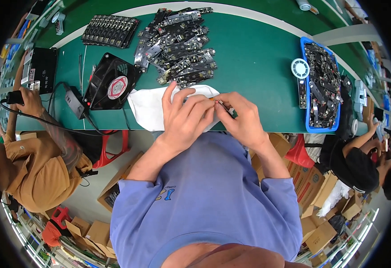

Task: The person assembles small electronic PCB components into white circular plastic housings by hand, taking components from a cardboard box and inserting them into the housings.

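Observation:
Close together over the near edge of the bench, my left hand (pixel 184 117) and my right hand (pixel 242 118) meet at the fingertips. My right thumb and fingers are closed on a small dark part (pixel 226 107), mostly covered, whose kind I cannot make out. The left thumb and index finger pinch at its left end, where something tiny and orange shows; the other left fingers are raised. Beneath my hands lies a white cloth (pixel 147 107). Just beyond it is a heap of narrow black circuit boards (pixel 177 47).
A black fan (pixel 111 82) and an adapter with cables (pixel 75 103) are on the left. Behind them sits a stack of circuit boards (pixel 110 31). A blue basket (pixel 308 120) of boards stands right, beside a round white fan (pixel 300 68). People work on both sides.

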Available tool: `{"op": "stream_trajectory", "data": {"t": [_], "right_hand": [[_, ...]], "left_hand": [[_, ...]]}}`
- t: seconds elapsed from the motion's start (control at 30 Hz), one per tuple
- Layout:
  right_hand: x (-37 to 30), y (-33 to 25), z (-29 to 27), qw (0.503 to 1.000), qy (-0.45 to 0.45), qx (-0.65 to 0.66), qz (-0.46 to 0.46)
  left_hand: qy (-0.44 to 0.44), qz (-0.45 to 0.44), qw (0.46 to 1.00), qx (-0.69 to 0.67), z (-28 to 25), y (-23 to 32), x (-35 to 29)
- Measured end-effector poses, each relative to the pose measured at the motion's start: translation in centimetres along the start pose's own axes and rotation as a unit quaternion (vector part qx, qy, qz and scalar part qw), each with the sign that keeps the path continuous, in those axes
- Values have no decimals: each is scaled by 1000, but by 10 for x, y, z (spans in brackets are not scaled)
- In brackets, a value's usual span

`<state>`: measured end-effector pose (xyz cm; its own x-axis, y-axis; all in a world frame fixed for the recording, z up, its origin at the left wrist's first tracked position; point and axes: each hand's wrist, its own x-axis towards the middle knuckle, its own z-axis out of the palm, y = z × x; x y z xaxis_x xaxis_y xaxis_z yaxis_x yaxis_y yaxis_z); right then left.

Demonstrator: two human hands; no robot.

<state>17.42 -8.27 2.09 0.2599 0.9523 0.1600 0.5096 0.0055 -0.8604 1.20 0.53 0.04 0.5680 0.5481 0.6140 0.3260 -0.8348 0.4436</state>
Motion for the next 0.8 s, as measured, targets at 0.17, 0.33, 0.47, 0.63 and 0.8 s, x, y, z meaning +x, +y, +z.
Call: {"op": "stream_trajectory", "data": {"t": [0.17,0.33,0.47,0.63,0.8], "right_hand": [[2,2,-8,995,-22,60,80],[1,4,-7,982,-33,135,130],[-5,4,-7,972,-37,171,159],[-17,-4,1,961,-7,229,157],[-19,-4,0,957,-15,230,174]], "left_hand": [[-26,46,998,39,-2,6,-13],[-59,77,993,61,-5,-3,-14],[-44,5,999,-19,-10,-1,-7],[-36,-79,994,-65,-11,3,-3],[-42,-85,992,-77,-10,3,-3]]}}
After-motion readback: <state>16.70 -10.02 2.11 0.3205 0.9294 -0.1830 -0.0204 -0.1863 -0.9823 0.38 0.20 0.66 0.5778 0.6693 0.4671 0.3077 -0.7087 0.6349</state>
